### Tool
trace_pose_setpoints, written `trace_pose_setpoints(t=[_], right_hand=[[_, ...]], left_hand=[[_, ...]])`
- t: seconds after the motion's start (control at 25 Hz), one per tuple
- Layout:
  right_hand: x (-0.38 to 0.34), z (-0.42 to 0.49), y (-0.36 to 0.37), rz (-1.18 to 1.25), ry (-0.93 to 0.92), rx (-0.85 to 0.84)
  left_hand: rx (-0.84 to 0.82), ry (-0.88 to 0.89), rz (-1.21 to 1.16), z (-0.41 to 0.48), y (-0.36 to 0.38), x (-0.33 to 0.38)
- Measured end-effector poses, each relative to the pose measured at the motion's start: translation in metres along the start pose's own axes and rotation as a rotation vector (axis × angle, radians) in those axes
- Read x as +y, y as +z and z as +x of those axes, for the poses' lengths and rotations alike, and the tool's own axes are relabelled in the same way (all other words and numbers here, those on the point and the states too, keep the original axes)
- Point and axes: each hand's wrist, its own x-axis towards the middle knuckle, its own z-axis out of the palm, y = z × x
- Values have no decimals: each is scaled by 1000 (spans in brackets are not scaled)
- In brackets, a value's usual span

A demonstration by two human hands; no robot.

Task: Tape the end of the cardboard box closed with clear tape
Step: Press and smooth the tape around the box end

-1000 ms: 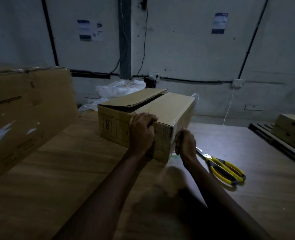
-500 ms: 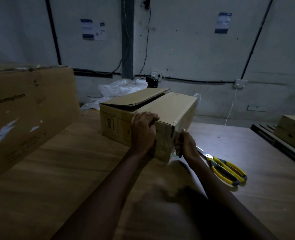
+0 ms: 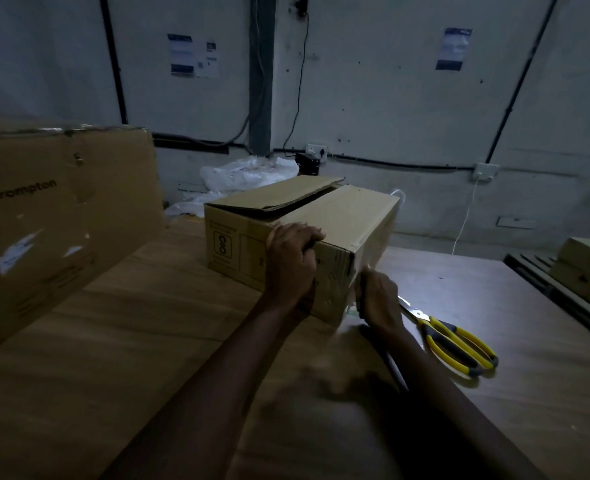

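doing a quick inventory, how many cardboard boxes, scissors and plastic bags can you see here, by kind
cardboard boxes: 3, the one being held, the large Crompton box, and one at the right edge
scissors: 1, yellow-handled
plastic bags: 1 white heap, number in it unclear
total: 5

dim room | grey wall (image 3: 373, 98) | wooden table (image 3: 113, 341) | wall socket (image 3: 485, 171)
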Motion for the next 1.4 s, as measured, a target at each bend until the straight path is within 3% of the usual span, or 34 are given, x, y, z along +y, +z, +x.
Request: trace_pose_setpoints(t=[0.12, 0.2, 0.28, 0.44, 0.6, 0.76, 0.88, 1.0, 1.28, 1.4], right_hand=[[-27, 4, 1, 199, -185, 55], [-45, 6, 4, 332, -339, -35], [-55, 4, 5, 268, -421, -114], [-49, -7, 15, -74, -482, -104], [-33, -14, 27, -189, -468, -117], [-32, -21, 29, -301, -465, -315], [-49, -19, 20, -214, -640, -157], [-59, -9, 16, -216, -691, -21], [-31, -20, 37, -365, -507, -382], [-37, -20, 30, -307, -576, -291]], left_hand=[[14, -20, -29, 1, -1, -2], [2, -43, -57, 3, -3, -2], [-23, -50, -71, 3, -4, -2], [-24, -54, -101, 3, -5, -2], [-16, -69, -123, 6, -6, -7], [-16, -32, -143, 9, -8, -8], [-12, -5, -243, 8, -8, -10], [2, -22, -308, 7, -9, -10], [17, -21, -277, 8, -6, -14], [26, -13, -280, 8, -6, -12]])
